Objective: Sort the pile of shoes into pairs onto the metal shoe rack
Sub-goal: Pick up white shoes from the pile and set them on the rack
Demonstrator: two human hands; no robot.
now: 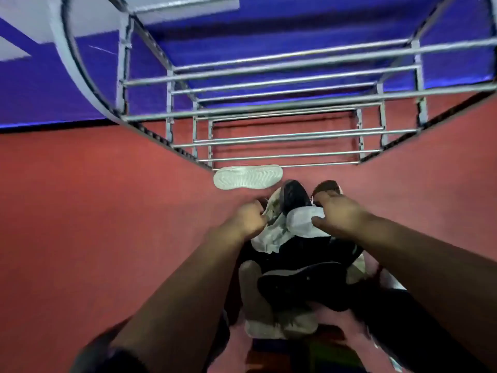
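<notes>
The pile of shoes point(301, 281) lies on the red floor point(107, 197), with the metal shoe rack point(269, 107) standing bare at its 12 o'clock. One pale shoe point(247, 177) lies sole up at 11 o'clock, just at the rack's foot. Both arms reach to the pile's far end. The left hand point(250, 219) has its fingers curled on a mottled shoe point(274, 227); the right hand point(338, 214) grips a white shoe point(301, 222), thumb on it.

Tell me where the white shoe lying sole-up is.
In the head view, the sole-up white shoe sits left of centre at the foot of the metal rack, just beyond the shoe pile.
</notes>
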